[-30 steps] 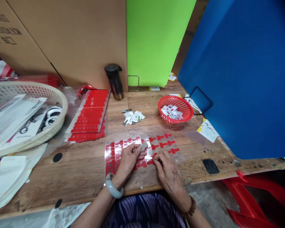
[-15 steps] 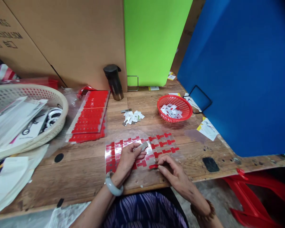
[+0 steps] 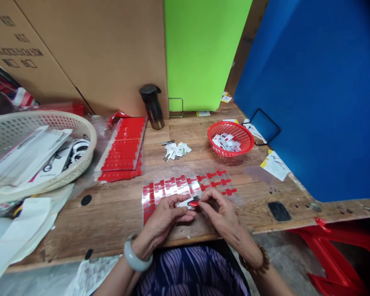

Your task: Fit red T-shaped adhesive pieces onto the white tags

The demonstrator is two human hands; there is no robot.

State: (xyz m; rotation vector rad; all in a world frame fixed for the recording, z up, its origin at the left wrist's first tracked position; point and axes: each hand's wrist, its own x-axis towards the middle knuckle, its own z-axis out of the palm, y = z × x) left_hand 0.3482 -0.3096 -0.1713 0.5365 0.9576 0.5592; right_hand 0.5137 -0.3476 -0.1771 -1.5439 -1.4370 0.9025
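Left hand (image 3: 165,214) and right hand (image 3: 226,216) meet at a plate (image 3: 185,203)

In the head view, both forearms come in from the lower edge and slant toward each other. The left wrist wears a bangle (image 3: 137,253), the right a bracelet (image 3: 256,260). The left hand is turned partly palm-up, its fingers clamped on the plate, with the thumb above and the other fingers curled beneath. The plate slopes up to the right, over the near part of a sheet (image 3: 180,185) on the desk (image 3: 117,220). The right hand arches in from the right, back upward, thumb and index fingertips together on a red sticker (image 3: 193,203) at the plate's right end. Whether either hand rests on the desk, I cannot tell. More plates (image 3: 176,151) lie beyond the sheet.
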